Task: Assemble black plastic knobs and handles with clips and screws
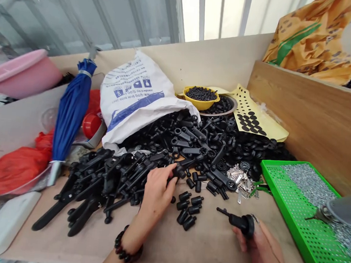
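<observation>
My left hand [155, 192] reaches into a big heap of black plastic parts [168, 147], its fingers pinched round a black arm piece [182, 170] at the heap's front edge. A dark bead bracelet sits on that wrist. My right hand [263, 252] rests low at the right, closed on a black round-headed part with a screw tip [238, 220] that points left. Several short black sleeves [187, 209] lie loose on the brown table between the two hands.
A white sack [132, 95] spills the parts. Behind it stand a yellow bowl of black screws [201, 97] and a yellow sheet of black discs [252, 113]. A green perforated tray [309, 207] with small metal pieces lies right; a blue umbrella [70, 111], a red bag [11, 167] and a pink basin [19, 70] left.
</observation>
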The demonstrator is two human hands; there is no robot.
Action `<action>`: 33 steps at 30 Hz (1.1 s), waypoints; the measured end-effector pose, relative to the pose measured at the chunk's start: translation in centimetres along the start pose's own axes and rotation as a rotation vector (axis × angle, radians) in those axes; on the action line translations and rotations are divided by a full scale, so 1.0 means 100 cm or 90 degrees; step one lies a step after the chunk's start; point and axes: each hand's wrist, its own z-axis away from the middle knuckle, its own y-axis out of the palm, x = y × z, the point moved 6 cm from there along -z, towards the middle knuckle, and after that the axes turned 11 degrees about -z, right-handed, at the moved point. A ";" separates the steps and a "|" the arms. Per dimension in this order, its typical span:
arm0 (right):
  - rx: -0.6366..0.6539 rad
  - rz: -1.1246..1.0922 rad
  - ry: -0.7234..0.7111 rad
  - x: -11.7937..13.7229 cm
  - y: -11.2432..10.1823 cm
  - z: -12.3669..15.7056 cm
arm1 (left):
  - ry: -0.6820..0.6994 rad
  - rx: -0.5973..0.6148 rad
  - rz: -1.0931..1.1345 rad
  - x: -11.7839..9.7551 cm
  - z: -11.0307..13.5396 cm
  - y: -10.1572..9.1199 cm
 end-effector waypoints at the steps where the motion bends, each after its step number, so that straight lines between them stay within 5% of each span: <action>1: -0.001 -0.003 0.004 0.000 0.000 0.000 | -0.032 -0.015 0.040 0.005 -0.001 -0.003; 4: 0.006 -0.010 0.004 0.000 0.002 0.000 | -0.047 -0.034 0.053 0.009 -0.003 -0.005; 16: 0.004 0.018 -0.026 0.008 0.011 0.006 | 0.212 0.002 -0.181 -0.017 0.009 0.023; 24: -0.003 -0.005 -0.003 0.001 0.007 0.005 | 0.214 0.040 -0.169 -0.020 0.010 0.025; 33: -0.026 -0.023 0.019 0.004 -0.001 0.001 | 0.232 -0.003 -0.051 -0.034 0.005 0.010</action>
